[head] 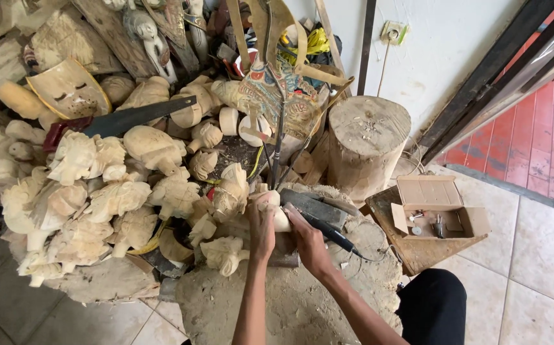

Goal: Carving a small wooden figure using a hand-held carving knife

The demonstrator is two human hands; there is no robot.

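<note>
Mid-carve by the look of it. Left hand (pixel 262 225) wrapped tight around a pale wooden figure (pixel 275 211) propped on the dusty stump surface (pixel 302 300); right hand (pixel 307 241) in a pen-style grip on a black corded rotary tool (pixel 328 231), tip at the wood. Next up, probably steady light passes, piece kept braced.

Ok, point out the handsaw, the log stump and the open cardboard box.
handsaw (pixel 137 116), head view, middle of the dark blade.
log stump (pixel 367 124), head view, flat cut top.
cardboard box (pixel 429 191), head view, opened top flap.
</note>
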